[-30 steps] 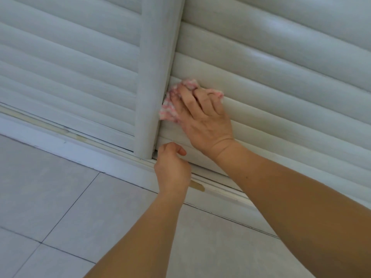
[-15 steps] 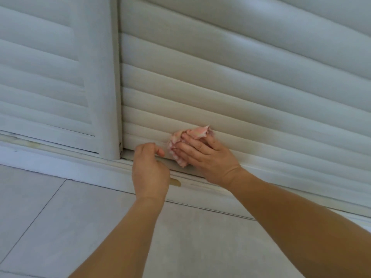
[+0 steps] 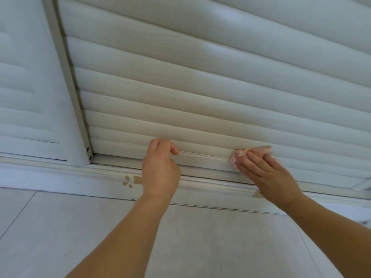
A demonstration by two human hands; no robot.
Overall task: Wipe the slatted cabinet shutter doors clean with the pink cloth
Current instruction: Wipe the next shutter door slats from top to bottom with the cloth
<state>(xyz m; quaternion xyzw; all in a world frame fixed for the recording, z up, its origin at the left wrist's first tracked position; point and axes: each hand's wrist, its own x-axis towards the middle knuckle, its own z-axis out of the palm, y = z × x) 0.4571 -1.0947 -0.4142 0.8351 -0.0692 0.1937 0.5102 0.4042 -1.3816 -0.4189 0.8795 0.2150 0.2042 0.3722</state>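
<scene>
The pink cloth [image 3: 246, 153] lies bunched against the lowest slats of the right shutter door [image 3: 200, 87], just above its bottom rail. My right hand [image 3: 267, 175] presses it flat there with straight fingers. My left hand [image 3: 160, 167] is further left in front of the same bottom rail, fingers curled into a loose fist with the thumb sticking out, holding nothing. The left shutter door [image 3: 26, 117] overlaps at the left, its vertical edge strip [image 3: 66, 77] running down to the track.
A white sill and track [image 3: 60, 175] runs under the doors, with scraps of tan tape [image 3: 136, 179] stuck to it. Pale floor tiles [image 3: 200, 241] fill the lower view. A loose white strip shows at the far right edge [image 3: 363, 184].
My right hand has slid the cloth rightward and down along the lowest slats, away from the left door's edge. My left hand kept its curled pose near the bottom rail. The view shifted right.
</scene>
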